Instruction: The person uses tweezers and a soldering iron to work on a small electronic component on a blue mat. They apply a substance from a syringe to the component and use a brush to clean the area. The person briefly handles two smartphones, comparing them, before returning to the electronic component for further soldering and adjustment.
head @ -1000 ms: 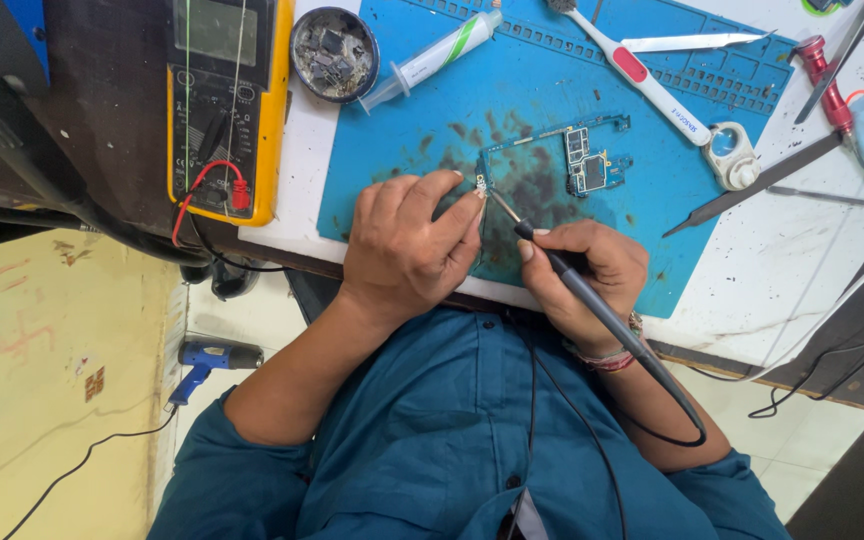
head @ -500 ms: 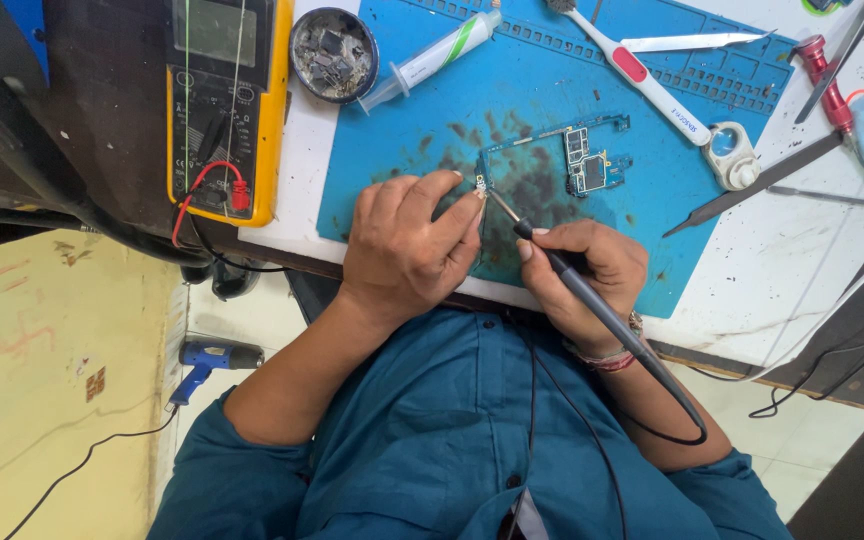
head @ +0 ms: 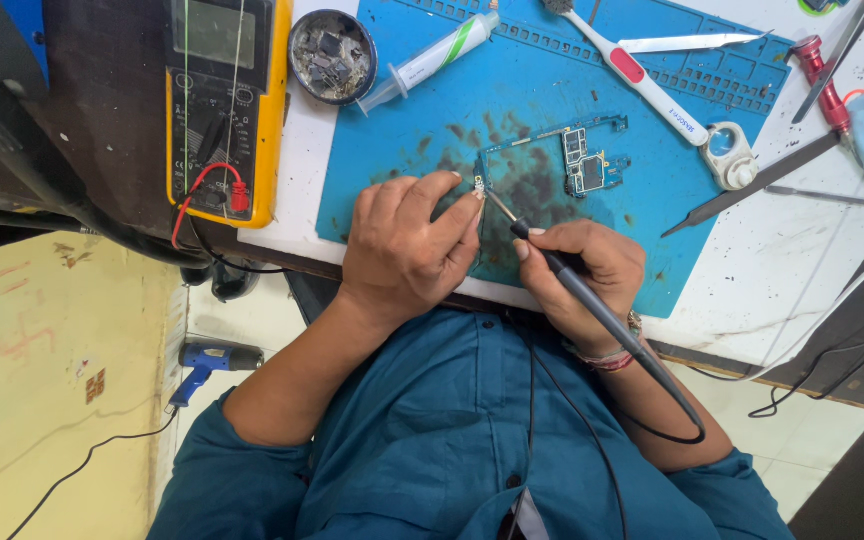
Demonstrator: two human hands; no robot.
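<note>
My right hand [head: 582,275] grips a black soldering iron [head: 592,310] like a pen, its metal tip touching a tiny part by my left fingertips. My left hand [head: 402,245] rests on the blue work mat [head: 532,90], fingers curled, pinching a small component [head: 478,184] at the edge of a thin circuit board frame. A small phone circuit board [head: 587,160] lies on the mat just beyond both hands. The iron's cord runs back over my right wrist.
A yellow multimeter [head: 222,100] with red and black leads sits far left. A round tin of parts [head: 332,42], a syringe tube [head: 432,58], a white toothbrush [head: 642,85], tweezers [head: 692,42], a red screwdriver [head: 827,85] and metal tools lie around the mat. A blue tool [head: 207,365] lies on the floor.
</note>
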